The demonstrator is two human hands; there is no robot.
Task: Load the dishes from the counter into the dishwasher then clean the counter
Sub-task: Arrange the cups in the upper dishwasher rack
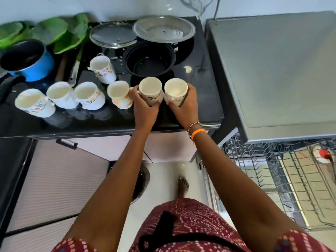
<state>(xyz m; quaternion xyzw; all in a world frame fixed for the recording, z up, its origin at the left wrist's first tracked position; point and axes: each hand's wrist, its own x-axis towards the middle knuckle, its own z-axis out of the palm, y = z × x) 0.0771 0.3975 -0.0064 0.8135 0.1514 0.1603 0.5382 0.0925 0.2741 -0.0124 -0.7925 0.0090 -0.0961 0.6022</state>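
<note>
Left hand (145,104): fingers curled round a white mug (150,90).
Right hand (183,104): fingers grasping a second mug (175,90).
Worktop (203,99): black, five more mugs left.

Seven white ceramic mugs with floral prints are counted on the black glossy counter (200,99): one at the far left (34,105), a second (61,95), a third (89,96), a fourth (119,94), one set further back (102,70), and two gripped, one in the left hand (145,106) at (151,90) and one in the right hand (185,106) at (175,90). Two round glass lids are seen (one smaller (112,34), one larger (163,29)). One black round pot (149,60) and one blue saucepan (27,60) are shown. One wire dishwasher rack (272,170) is visible.
</note>
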